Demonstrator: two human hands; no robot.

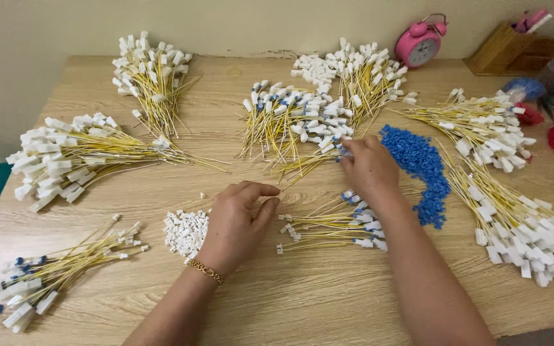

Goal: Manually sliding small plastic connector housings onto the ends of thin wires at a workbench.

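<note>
Reaching toward twelve o'clock, the right hand point(368, 168) pinched a connector in the yellow wire bundle point(293, 125); the left hand point(237, 221) (fingers curled, empty) risked scattering the white clips point(186, 232) across the counter point(302, 301).

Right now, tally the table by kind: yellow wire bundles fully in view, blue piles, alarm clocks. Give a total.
Yellow wire bundles: 8
Blue piles: 1
Alarm clocks: 1
Total: 10
</note>
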